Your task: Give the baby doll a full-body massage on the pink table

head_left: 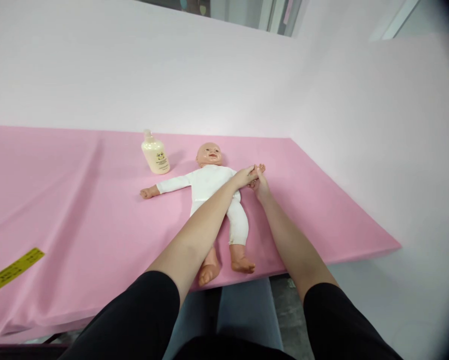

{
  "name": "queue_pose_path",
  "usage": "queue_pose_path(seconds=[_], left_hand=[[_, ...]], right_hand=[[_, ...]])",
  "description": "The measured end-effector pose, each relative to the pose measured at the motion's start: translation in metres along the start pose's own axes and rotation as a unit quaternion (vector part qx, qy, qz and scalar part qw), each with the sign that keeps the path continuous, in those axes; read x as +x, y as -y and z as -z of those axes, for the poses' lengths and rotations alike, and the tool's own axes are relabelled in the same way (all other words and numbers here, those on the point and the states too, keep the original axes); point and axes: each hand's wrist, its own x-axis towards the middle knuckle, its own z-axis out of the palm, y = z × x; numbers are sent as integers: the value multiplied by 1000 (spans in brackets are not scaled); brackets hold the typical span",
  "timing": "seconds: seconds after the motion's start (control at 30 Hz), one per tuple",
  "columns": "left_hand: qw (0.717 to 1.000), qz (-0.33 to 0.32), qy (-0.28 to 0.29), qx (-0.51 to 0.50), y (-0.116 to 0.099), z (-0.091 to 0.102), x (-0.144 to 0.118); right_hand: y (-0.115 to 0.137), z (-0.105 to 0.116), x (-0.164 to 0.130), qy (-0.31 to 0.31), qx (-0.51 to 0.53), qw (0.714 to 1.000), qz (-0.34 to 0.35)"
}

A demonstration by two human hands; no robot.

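Observation:
A baby doll with a white cloth body and bare plastic head, hands and feet lies face up on the pink-covered table. My left hand reaches across its torso and is closed around the doll's arm near the wrist, on the right side of the view. Beside it, my right hand grips the same doll hand, with its thumb on top. The doll's small fingers show just beyond my thumbs. The doll's other arm stretches out to the left, untouched. My left forearm hides part of its belly and one leg.
A cream-coloured pump-style lotion bottle stands left of the doll's head. A yellow printed strip lies at the left on the pink table cover. White walls rise behind and at the right; the table's front edge runs near the doll's feet.

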Motion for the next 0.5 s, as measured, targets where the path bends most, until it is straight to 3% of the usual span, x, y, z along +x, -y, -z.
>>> queue_pose_path(seconds=[0.2, 0.5], left_hand=[[1000, -8, 12, 12, -1, -2, -1], [997, -26, 26, 62, -1, -1, -2]], right_hand=[[1, -3, -1, -31, 21, 999, -38], [6, -6, -3, -36, 22, 999, -31]])
